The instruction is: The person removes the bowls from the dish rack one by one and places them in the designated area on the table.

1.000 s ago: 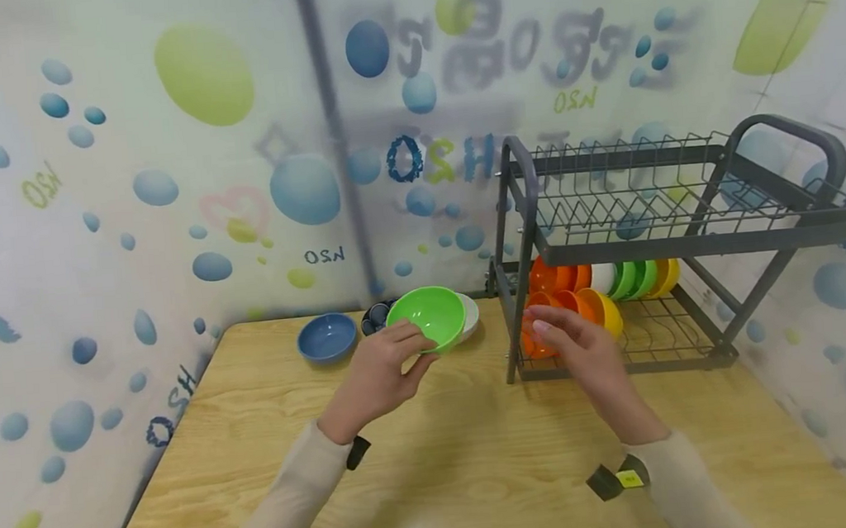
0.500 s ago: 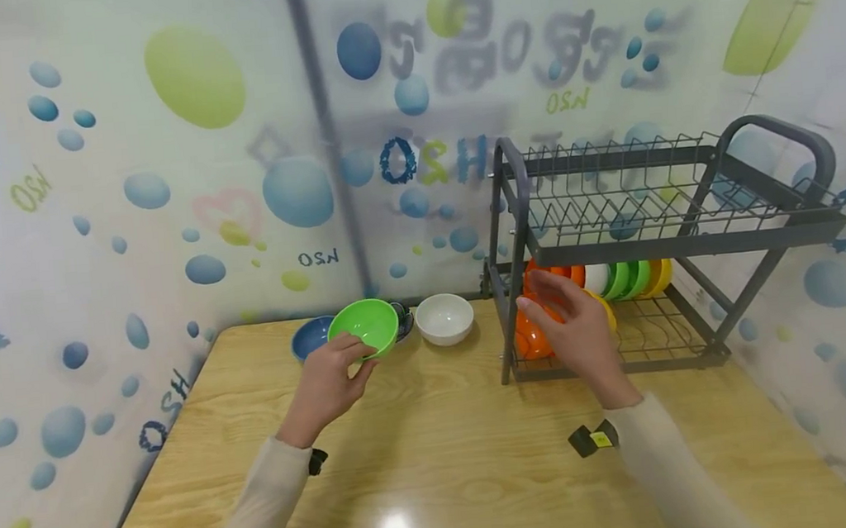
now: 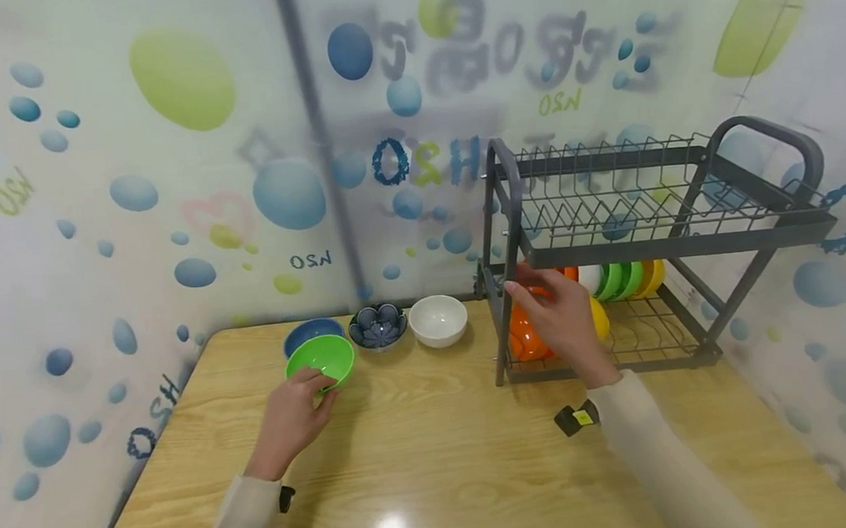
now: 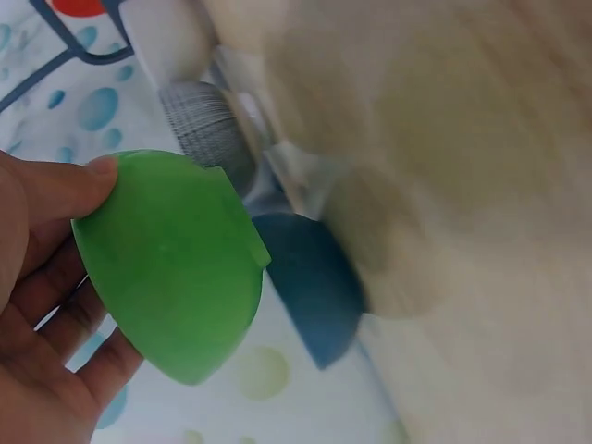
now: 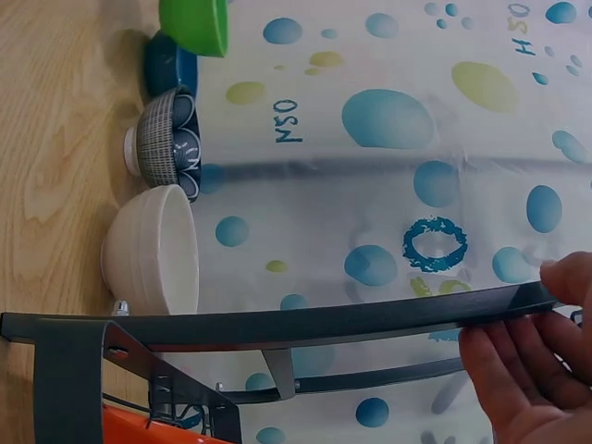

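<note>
My left hand [image 3: 291, 419] pinches a bright green bowl [image 3: 322, 356] by its rim, thumb on one side and fingers on the other. In the left wrist view the green bowl [image 4: 176, 264] shows its outer side and foot, raised above the table. In the head view it overlaps a blue bowl [image 3: 309, 331] standing behind. My right hand [image 3: 563, 319] is at the left front post of a dark grey two-tier dish rack [image 3: 678, 245]. In the right wrist view the post lies between the thumb and fingers of this right hand [image 5: 541, 361].
A dark patterned bowl [image 3: 377, 327] and a white bowl [image 3: 438, 321] stand in line right of the blue one, along the wall. Orange bowls [image 3: 525, 332], white, green and yellow ones fill part of the rack's lower tier. The wooden table [image 3: 423, 455] spreads in front.
My left hand has carried the green bowl leftward and lower, from in front of the white bowl to in front of the blue one. My right hand has come left to the rack's post.
</note>
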Available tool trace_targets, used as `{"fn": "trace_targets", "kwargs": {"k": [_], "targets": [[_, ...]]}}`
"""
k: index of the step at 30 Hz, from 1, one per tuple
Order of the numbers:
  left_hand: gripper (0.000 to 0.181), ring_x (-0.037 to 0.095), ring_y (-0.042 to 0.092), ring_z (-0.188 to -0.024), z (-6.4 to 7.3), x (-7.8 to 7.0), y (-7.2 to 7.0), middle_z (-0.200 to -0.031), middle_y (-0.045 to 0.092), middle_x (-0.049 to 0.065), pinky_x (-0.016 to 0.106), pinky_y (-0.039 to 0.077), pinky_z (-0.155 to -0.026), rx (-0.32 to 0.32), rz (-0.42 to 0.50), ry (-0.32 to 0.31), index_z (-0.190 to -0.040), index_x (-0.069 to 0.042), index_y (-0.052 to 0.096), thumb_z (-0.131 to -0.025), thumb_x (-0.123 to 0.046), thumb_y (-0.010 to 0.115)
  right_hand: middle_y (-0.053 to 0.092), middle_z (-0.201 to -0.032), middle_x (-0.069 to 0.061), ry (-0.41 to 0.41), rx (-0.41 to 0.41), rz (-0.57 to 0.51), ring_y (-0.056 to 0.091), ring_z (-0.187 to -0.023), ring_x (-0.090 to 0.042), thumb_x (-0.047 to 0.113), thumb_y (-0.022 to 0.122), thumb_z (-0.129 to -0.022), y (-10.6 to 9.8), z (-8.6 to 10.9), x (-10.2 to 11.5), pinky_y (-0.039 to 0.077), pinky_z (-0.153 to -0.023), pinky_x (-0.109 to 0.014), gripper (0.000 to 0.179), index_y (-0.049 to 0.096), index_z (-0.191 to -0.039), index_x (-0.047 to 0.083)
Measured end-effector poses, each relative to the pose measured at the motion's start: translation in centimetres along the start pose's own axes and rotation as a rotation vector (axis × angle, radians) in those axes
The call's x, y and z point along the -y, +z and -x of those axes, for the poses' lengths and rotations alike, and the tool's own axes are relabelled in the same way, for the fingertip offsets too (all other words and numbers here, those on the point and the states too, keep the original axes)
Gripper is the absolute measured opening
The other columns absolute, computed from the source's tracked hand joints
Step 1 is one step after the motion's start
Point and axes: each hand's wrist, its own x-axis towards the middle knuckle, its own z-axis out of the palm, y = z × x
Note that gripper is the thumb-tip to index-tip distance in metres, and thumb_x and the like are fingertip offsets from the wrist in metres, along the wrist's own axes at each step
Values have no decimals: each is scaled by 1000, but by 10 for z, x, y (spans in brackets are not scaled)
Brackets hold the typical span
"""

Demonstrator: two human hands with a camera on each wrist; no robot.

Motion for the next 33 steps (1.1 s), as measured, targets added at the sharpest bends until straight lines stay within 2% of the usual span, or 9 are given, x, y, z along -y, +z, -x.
{"fn": "trace_targets", "kwargs": {"k": [3, 5, 9, 11, 13, 20, 33], "targets": [[10, 19, 67, -70, 8, 3, -2, -82, 70, 5, 37, 56, -59, 27, -20, -27, -83, -5, 78, -76, -3, 85, 74, -122, -12, -24, -11, 39, 71, -112, -27, 27, 74, -96, 0, -3, 1, 56, -84, -12, 35, 71, -122, 4], [10, 20, 68, -71, 12, 4, -4, -82, 70, 5, 38, 57, -59, 45, -27, -36, -83, -5, 79, -75, -2, 85, 75, -118, -12, -38, -11, 62, 72, -110, -27, 26, 74, -96, 0, -5, 1, 54, -80, -9, 32, 72, -120, 4], [11, 22, 69, -74, 19, 7, -6, -81, 71, 5, 39, 58, -62, 71, -50, -59, -82, -6, 79, -74, -3, 85, 77, -112, -14, -82, 10, 112, 74, -106, -29, 24, 74, -96, -2, -9, 0, 62, -83, -28, 28, 72, -115, 4], [11, 22, 69, -75, 22, 8, -6, -82, 72, 6, 40, 59, -62, 84, -60, -73, -82, -6, 79, -74, -3, 86, 77, -109, -14, -107, 26, 126, 74, -105, -30, 23, 74, -96, -4, -11, -1, 63, -85, -40, 26, 71, -114, 4], [12, 23, 70, -76, 24, 9, -7, -82, 73, 6, 40, 59, -62, 97, -64, -81, -82, -6, 79, -73, -3, 86, 76, -108, -15, -126, 47, 126, 75, -104, -31, 21, 73, -97, -5, -13, 0, 62, -86, -44, 25, 70, -113, 3], [12, 26, 73, -83, 28, 10, -6, -88, 76, 7, 42, 61, -69, 193, -56, -130, -85, -8, 80, -75, -7, 87, 74, -106, -16, -148, 87, 115, 74, -104, -33, 18, 72, -98, -7, -16, 1, 61, -85, -44, 23, 67, -113, 2], [11, 27, 71, -87, 26, 8, -8, -90, 75, 8, 46, 60, -74, 275, -22, -176, -88, -8, 79, -78, -10, 85, 73, -106, -17, -131, 100, 117, 74, -104, -33, 18, 70, -99, -5, -17, -1, 61, -87, -44, 21, 67, -112, 2]]}}
